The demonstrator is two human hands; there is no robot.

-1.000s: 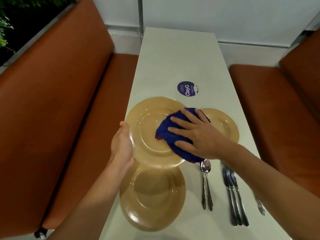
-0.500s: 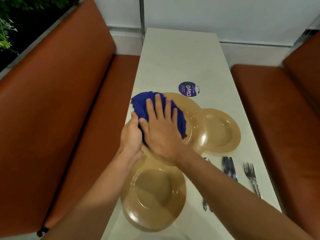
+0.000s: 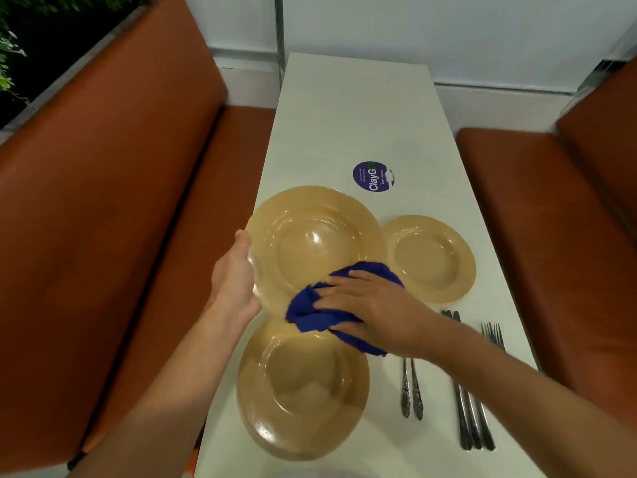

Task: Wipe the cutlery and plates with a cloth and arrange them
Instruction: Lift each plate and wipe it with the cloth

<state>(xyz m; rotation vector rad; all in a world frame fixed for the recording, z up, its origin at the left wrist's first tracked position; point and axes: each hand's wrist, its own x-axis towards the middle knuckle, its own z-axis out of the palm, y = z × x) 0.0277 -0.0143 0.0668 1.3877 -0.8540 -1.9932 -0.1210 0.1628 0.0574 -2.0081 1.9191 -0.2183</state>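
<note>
The step in hand looks like the wiping of the large plate (image 3: 312,243), which the left hand (image 3: 234,274) grips by its left rim and holds tilted above the table (image 3: 355,108), thumb on the upper face and the other fingers hidden beneath. The right hand (image 3: 375,312) presses the blue cloth (image 3: 317,313) against the plate's near right edge, its fingers slightly spread and bent over the bunched fabric. A second large plate (image 3: 303,391) lies just below, a smaller plate (image 3: 431,258) to the right, and spoons (image 3: 412,391), knives (image 3: 472,415) and a fork (image 3: 494,334) wait nearer the right edge (none looks handled yet). Next, I judge, the cloth must finish the rim before this plate is set down. The table is long and pale with a round purple sticker (image 3: 373,176); orange benches (image 3: 103,201) flank it beneath a white wall.
</note>
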